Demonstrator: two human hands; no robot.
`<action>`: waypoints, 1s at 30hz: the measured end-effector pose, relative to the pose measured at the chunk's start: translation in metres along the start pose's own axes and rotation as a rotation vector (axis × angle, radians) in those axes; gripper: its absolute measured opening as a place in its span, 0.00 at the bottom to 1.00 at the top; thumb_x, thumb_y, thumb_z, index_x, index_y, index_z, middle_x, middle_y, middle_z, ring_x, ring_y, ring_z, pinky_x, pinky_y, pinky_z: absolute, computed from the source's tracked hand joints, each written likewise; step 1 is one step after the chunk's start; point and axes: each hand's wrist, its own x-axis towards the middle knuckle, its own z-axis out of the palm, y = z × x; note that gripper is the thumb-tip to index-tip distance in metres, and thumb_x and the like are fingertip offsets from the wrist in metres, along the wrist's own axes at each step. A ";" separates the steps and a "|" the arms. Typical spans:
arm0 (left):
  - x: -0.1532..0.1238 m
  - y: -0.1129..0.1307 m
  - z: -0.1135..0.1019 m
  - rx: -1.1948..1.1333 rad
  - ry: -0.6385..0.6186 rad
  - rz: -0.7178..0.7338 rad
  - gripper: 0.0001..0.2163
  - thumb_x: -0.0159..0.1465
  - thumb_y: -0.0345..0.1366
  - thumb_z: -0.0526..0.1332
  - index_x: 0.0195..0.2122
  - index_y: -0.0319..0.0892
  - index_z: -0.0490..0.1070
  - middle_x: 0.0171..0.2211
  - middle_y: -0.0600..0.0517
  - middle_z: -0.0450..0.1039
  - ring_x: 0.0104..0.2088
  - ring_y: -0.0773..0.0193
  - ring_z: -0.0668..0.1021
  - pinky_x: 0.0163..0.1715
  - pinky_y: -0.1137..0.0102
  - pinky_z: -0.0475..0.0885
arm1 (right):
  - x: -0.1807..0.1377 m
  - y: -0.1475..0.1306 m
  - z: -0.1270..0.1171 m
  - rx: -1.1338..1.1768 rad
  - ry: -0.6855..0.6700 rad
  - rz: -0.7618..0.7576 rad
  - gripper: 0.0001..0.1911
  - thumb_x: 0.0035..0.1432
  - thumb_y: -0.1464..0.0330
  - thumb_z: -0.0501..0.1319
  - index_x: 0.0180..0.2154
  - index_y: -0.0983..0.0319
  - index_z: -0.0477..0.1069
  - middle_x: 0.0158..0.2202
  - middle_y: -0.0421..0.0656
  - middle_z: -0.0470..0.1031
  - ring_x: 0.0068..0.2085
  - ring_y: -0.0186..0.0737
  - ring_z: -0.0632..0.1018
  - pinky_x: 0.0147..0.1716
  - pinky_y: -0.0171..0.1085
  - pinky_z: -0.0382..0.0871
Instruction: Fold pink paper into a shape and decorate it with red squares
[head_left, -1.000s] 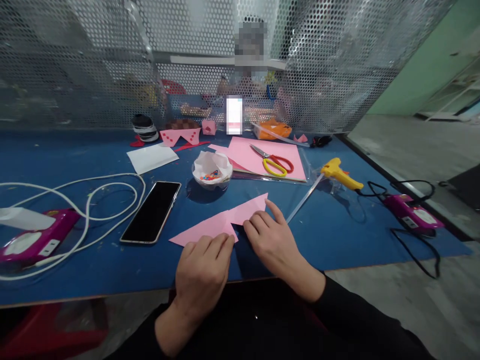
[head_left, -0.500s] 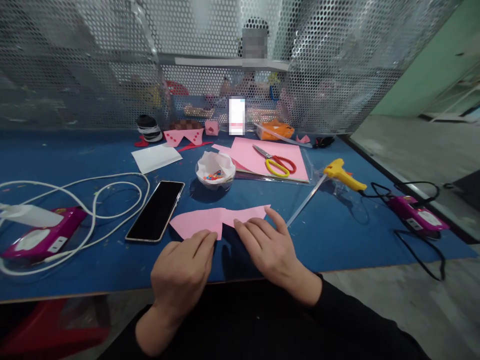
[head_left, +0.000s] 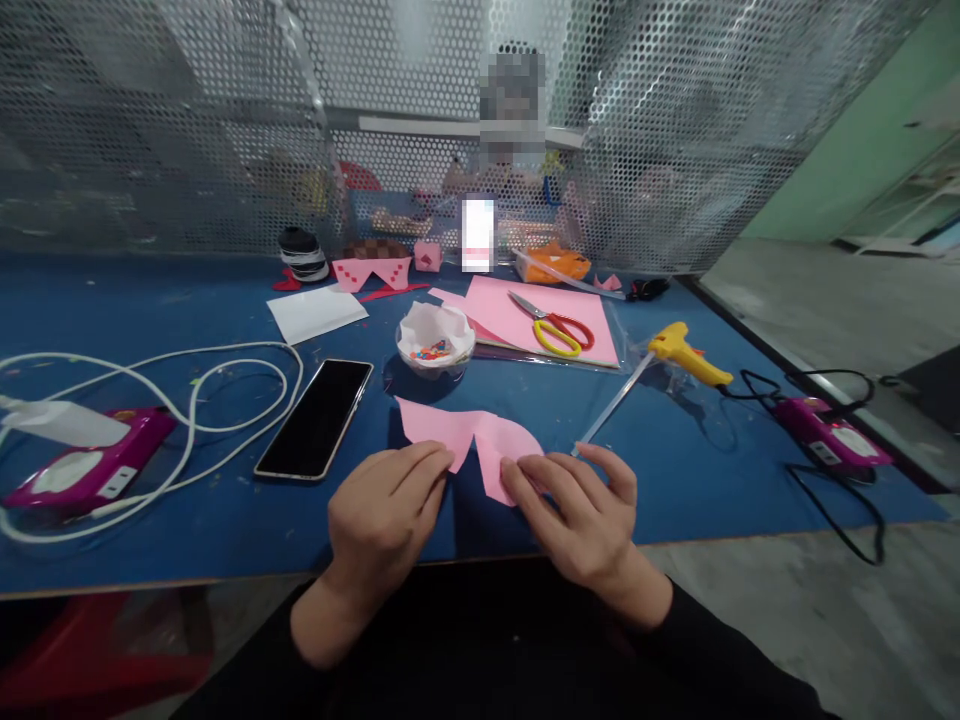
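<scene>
the pink paper (head_left: pixel 491 425) sits just below the middle of the frame, over the blue surface (head_left: pixel 675 490). the left hand (head_left: pixel 386 510) pinches its left half near the lower edge, and the right hand (head_left: pixel 585 515) grips its right half. the phone (head_left: pixel 315 420) lies left of center, the bowl (head_left: pixel 420 368) near mid-frame, the glue gun (head_left: pixel 688 358) at right.

Blue table (head_left: pixel 697 485), left side: phone (head_left: pixel 315 420) face up, screen dark; white cable (head_left: pixel 193 405) looped just beside it; magenta power strip (head_left: pixel 139 460) with white adapter (head_left: pixel 71 422) over it (plugged in or merely resting, cannot tell). Right side: second magenta power strip (head_left: pixel 829 432), black cord (head_left: pixel 831 512) near it. Rear: perforated screen (head_left: pixel 217 130), orange packet (head_left: pixel 555 264) close to its foot. Below table, left: red plastic stool (head_left: pixel 97 655), partly visible.
</scene>
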 end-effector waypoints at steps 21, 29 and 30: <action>-0.011 -0.005 0.005 -0.064 -0.283 -0.051 0.07 0.68 0.31 0.59 0.41 0.42 0.76 0.38 0.52 0.82 0.37 0.57 0.80 0.35 0.63 0.73 | 0.054 0.026 0.019 0.642 -0.632 0.128 0.07 0.64 0.73 0.60 0.40 0.61 0.76 0.37 0.42 0.79 0.39 0.38 0.77 0.40 0.39 0.60; -0.015 -0.005 0.003 -0.123 -0.262 -0.097 0.06 0.68 0.29 0.58 0.41 0.40 0.75 0.39 0.50 0.80 0.39 0.59 0.79 0.38 0.64 0.74 | 0.037 0.023 0.055 0.661 -0.695 0.178 0.01 0.60 0.71 0.66 0.34 0.61 0.76 0.34 0.41 0.77 0.36 0.37 0.75 0.36 0.37 0.60; -0.016 -0.005 0.002 -0.118 -0.261 -0.101 0.06 0.68 0.28 0.58 0.41 0.40 0.75 0.39 0.50 0.80 0.38 0.59 0.79 0.38 0.65 0.73 | 0.034 0.024 0.054 0.669 -0.692 0.177 0.00 0.61 0.71 0.66 0.35 0.61 0.76 0.35 0.41 0.77 0.37 0.37 0.75 0.37 0.37 0.61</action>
